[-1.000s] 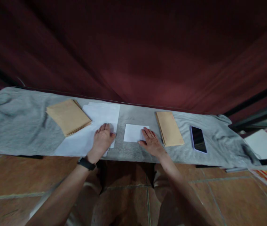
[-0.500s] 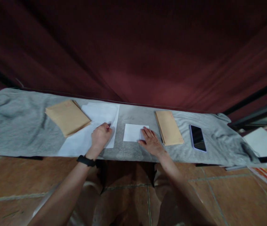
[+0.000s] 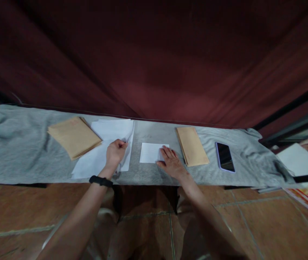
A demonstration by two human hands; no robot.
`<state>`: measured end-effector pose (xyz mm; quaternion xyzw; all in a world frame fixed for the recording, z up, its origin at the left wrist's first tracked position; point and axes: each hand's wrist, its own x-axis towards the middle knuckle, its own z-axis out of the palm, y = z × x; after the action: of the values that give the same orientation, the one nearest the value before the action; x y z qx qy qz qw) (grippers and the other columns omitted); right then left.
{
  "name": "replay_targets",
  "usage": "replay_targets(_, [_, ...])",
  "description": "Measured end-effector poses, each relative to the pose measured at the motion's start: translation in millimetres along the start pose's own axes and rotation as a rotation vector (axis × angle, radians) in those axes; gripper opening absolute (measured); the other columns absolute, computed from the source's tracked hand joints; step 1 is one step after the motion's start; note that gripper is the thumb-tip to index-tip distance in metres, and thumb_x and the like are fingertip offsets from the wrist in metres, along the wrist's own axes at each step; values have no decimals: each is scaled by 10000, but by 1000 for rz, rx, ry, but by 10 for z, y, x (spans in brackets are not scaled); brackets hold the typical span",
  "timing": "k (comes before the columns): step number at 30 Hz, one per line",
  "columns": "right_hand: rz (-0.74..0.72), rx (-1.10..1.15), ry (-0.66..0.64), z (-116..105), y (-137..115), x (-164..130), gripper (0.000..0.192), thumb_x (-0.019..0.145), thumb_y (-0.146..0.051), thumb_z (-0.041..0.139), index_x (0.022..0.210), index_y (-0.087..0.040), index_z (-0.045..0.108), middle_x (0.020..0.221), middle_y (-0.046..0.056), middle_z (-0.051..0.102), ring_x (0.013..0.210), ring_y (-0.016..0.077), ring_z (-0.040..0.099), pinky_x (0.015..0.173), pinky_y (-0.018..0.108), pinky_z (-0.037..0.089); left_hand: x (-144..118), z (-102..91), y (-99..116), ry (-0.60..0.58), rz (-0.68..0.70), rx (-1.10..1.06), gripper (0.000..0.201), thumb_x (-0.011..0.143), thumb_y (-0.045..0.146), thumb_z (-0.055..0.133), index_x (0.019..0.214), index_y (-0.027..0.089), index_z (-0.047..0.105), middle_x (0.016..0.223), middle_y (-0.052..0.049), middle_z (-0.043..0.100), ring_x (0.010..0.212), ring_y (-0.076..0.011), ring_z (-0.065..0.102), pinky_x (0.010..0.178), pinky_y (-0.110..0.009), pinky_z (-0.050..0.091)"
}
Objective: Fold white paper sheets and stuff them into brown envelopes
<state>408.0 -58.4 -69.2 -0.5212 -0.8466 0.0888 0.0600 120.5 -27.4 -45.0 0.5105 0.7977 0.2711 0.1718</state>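
Here, white sheet (image 3: 121, 135), right edge lifted

I see the left hand (image 3: 115, 153) pinching the top white sheet (image 3: 107, 144) of a paper pile. The right hand (image 3: 171, 163) lies flat on a small folded paper (image 3: 150, 152). Brown envelopes (image 3: 74, 135) sit nearby.

No writing can be read anywhere. The white sheets (image 3: 107, 144) and the small folded white paper (image 3: 150, 152) look blank. The tan envelopes on the left (image 3: 74, 136) carry a faint reddish mark near one corner, perhaps a printed stamp, too blurred to make out. The phone (image 3: 225, 156) has a dark screen.
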Motion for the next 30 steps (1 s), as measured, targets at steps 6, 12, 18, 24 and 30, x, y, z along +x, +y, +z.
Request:
replay_targets(6, [9,-13,-5,-29,-30,-9,680,1010,-514,456,1547,-105,367,1639,147,280,1506,276,301,1236,447,231,77,52,-60,37,-40,-133,210,825,385,562,725,206,609,695,-21,676,659,-177,611,617,-262,415])
replay_targets(12, [12,-5,9,16,-132,-20,638,1033,-526,395,1557,-166,361,1649,123,262,1521,282,262,1241,497,204,-53,-21,56,26,-42,97,249,871,376,531,985,207,673,905,-79,730,843,-250,671,712,-316,466])
replay_targets(18, [25,-8,43,91,-227,2,574,1049,-488,366,1561,-227,359,1658,97,239,1514,296,280,1230,545,208,-268,77,215,80,341,183,359,902,282,505,1210,142,621,1332,-175,616,1253,-313,560,1061,-446,434])
replay_targets(24, [48,-6,49,126,-246,36,555,1059,-470,330,1561,-235,359,1659,87,240,1518,297,270,1229,558,195,-671,502,333,-99,738,164,430,1004,289,358,1343,125,565,1523,-159,484,1441,-261,415,1185,-442,366])
replay_targets(30, [88,-21,77,169,-247,41,527,1067,-368,321,1574,-226,329,1658,74,246,1524,280,254,1230,516,209,-868,724,341,-161,728,341,554,1024,356,320,1470,61,462,1578,-194,405,1503,-304,313,1229,-494,284])
